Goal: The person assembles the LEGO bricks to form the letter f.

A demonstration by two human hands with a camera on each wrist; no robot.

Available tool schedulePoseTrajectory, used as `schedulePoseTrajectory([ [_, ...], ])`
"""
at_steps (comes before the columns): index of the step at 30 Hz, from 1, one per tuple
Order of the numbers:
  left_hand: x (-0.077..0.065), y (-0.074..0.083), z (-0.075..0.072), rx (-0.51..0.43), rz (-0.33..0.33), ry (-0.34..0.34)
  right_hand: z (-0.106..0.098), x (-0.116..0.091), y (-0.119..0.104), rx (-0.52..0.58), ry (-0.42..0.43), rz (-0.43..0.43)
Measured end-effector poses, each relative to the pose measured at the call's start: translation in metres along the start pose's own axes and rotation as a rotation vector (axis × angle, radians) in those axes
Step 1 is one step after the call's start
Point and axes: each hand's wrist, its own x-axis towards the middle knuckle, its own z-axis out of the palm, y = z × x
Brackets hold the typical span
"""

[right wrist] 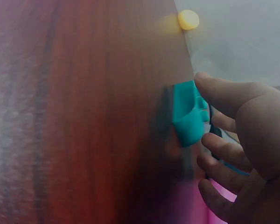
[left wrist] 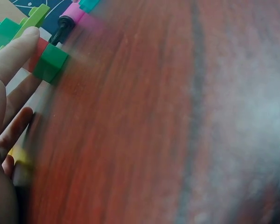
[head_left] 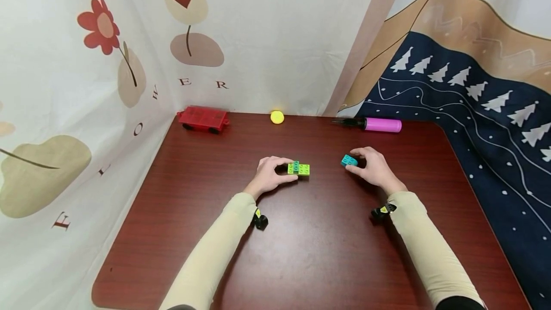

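Observation:
At the centre of the head view, my left hand [head_left: 269, 174] pinches a small stack of toy building bricks [head_left: 303, 170] between thumb and fingers. The stack is lime and green on top; the left wrist view also shows a red brick [left wrist: 36, 54] and a darker green brick [left wrist: 50, 63] low in it. To the right, my right hand [head_left: 373, 169] has thumb and fingers curled round a teal building brick [head_left: 349, 160]. In the right wrist view this teal brick [right wrist: 189, 126] shows a curved side, with the thumb tip right at its corner.
Along the back of the brown table [head_left: 275, 262] lie a red toy wagon [head_left: 203, 119], a yellow ball [head_left: 277, 117] and a pink hand pump [head_left: 382, 125] with a black end. Behind them hangs a printed cloth [head_left: 280, 37].

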Motion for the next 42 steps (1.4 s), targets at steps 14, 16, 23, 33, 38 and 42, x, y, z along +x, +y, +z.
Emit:
schedulePoseTrajectory([
  [14,-0.001,0.001,0.000,-0.033,-0.043,0.000,0.009,0.001,0.003,-0.025,0.023,0.017],
  [16,-0.002,0.000,0.000,-0.035,-0.046,0.000,0.009,0.002,0.002,-0.026,0.018,0.021],
  [23,-0.001,0.000,0.000,-0.026,-0.030,-0.002,0.009,0.003,0.002,-0.025,0.009,0.030],
  [33,0.001,0.001,-0.002,-0.024,-0.030,-0.011,0.012,0.007,-0.006,0.001,0.016,-0.004],
  [38,0.001,0.002,-0.002,-0.027,-0.034,-0.016,0.013,0.011,-0.022,0.019,0.005,-0.043],
  [42,0.000,0.002,-0.002,-0.023,-0.036,-0.019,0.015,0.013,-0.039,0.038,-0.021,-0.076],
])
